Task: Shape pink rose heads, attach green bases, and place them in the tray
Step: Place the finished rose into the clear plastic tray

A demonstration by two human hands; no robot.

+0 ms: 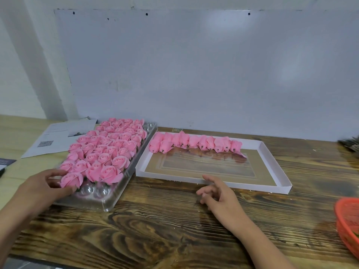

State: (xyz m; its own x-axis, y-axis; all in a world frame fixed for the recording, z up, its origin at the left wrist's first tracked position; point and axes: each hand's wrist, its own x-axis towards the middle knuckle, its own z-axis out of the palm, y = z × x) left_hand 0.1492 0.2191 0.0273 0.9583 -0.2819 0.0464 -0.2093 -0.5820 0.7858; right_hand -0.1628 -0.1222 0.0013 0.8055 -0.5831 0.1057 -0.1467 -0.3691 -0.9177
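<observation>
Low in the frame you see the wooden table [155,230], dark brown with swirly grain lines. At the right edge sits part of a red plastic basket [347,220] with little holes like a net.

Your left hand [44,189], at the lower left, curls its fingers and thumb around the nearest pink rose head [71,180], which sits at the front corner of the clear plastic tray [108,202]. The rose looks soft, with petals wrapped round and round. Next to it the tray shows shiny round cups with nothing in them.

Your right hand [217,193], near the middle of the frame, holds nothing. Its fingers are loose and a little bent, and the pointer finger reaches up to the near edge of the white cardboard tray [279,171]; you cannot tell if it touches.

Higher up on the left, the clear tray is packed with many pink roses [108,148] in rows. In the flat white tray, a row of pink rose heads [196,142] lies along the far side, with small dark bases pointing at you.

At the upper left of the table lies a sheet of printed paper [56,140]. Behind it all stands a plain white board [194,65].
</observation>
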